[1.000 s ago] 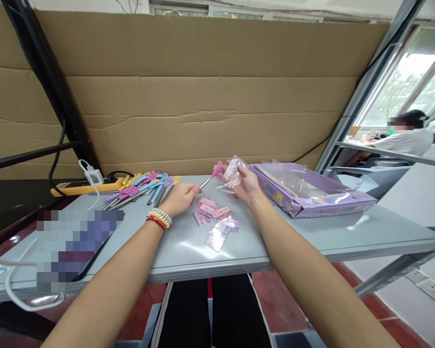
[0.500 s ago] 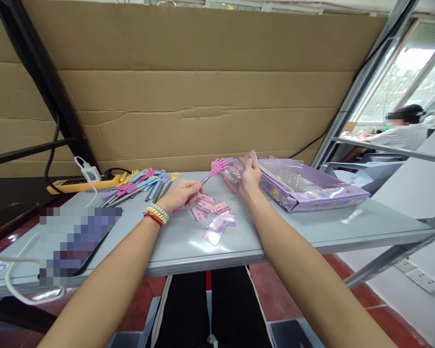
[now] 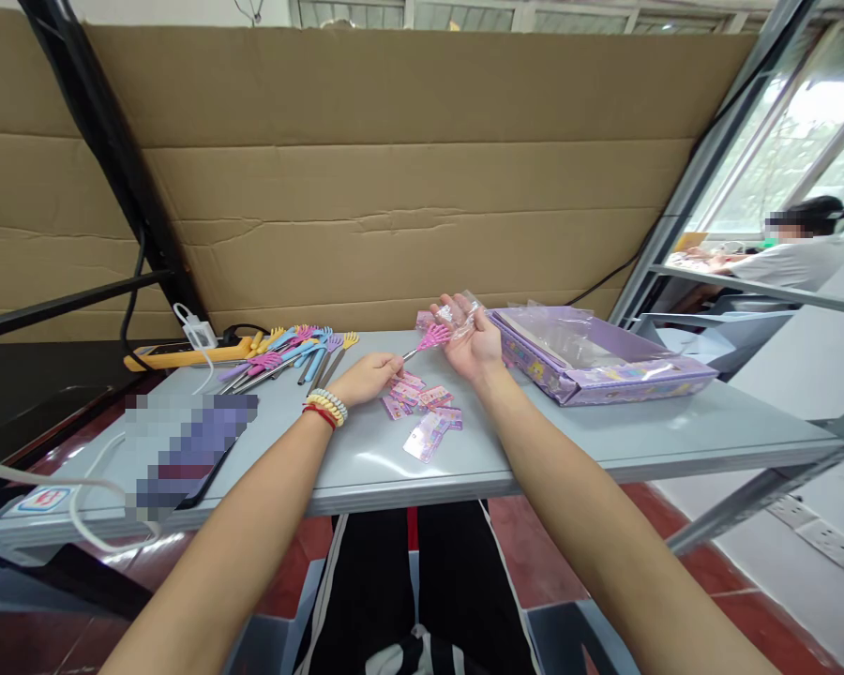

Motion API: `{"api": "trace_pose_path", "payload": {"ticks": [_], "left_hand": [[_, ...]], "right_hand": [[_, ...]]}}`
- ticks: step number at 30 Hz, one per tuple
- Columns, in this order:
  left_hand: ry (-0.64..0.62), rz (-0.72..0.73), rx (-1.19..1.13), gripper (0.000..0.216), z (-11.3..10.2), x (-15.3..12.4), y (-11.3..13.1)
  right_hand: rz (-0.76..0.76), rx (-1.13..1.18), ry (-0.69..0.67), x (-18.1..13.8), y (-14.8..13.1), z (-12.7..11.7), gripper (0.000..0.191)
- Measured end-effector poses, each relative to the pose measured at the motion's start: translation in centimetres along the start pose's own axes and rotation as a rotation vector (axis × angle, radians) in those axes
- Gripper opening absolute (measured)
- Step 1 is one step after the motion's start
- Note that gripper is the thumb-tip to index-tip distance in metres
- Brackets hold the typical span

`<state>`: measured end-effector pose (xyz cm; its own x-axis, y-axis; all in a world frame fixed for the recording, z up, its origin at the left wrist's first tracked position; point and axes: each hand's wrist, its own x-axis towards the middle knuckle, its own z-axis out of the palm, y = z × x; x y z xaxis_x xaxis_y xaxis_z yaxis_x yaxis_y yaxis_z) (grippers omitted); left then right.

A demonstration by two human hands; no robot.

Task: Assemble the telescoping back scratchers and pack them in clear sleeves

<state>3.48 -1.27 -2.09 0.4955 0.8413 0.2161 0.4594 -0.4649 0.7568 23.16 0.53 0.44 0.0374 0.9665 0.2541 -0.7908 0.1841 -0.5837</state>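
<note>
My left hand (image 3: 368,376) is closed on the metal stem of a pink hand-shaped back scratcher (image 3: 432,338), whose pink claw end points toward my right palm. My right hand (image 3: 468,338) is held palm up with fingers partly curled around a crinkled clear plastic bag (image 3: 464,315). Both hands hover just above the grey table (image 3: 605,441). Below them lie several small pink and purple cards (image 3: 426,412) in clear sleeves.
A pile of coloured back scratchers (image 3: 288,352) lies at the left rear beside a yellow power strip (image 3: 183,353). A purple box (image 3: 591,361) with clear bags stands at the right. A blurred dark object (image 3: 187,445) rests front left. Another person (image 3: 791,258) sits far right.
My right hand turned from upright to palm up with the clear bag. The pink scratcher's head dropped lower toward that palm. The view shifted slightly.
</note>
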Motion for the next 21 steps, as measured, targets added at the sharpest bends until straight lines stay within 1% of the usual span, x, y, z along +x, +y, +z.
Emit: {"api": "trace_pose_path", "payload": {"ticks": [4,7,9,11,14,16,18,21], "left_hand": [[0.088,0.041,0.168,0.042,-0.1,-0.1,0.1],[0.103,0.053,0.219,0.040,-0.2,-0.1,0.1],[0.119,0.058,0.240,0.040,-0.2,-0.1,0.1],[0.152,0.055,0.255,0.040,-0.2,-0.1,0.2],[0.176,0.050,0.246,0.040,-0.1,-0.1,0.4],[0.176,0.042,0.206,0.038,0.0,-0.1,0.6],[0.165,0.019,0.146,0.037,-0.1,-0.2,0.7],[0.123,-0.009,0.079,0.035,-0.4,-0.4,0.7]], "right_hand": [[0.048,-0.062,-0.078,0.1,0.9,-0.2,0.035],[0.132,-0.131,-0.144,-0.3,1.8,0.0,0.029],[0.178,-0.164,-0.154,-0.7,2.3,0.2,0.026],[0.193,-0.196,-0.136,-1.0,2.6,0.4,0.022],[0.168,-0.238,-0.111,-1.1,2.7,0.6,0.010],[0.117,-0.233,-0.118,-0.9,2.5,0.5,0.005],[0.044,-0.201,-0.110,-0.3,2.0,0.2,0.004],[-0.042,-0.144,-0.048,0.7,0.7,-0.6,0.005]]}}
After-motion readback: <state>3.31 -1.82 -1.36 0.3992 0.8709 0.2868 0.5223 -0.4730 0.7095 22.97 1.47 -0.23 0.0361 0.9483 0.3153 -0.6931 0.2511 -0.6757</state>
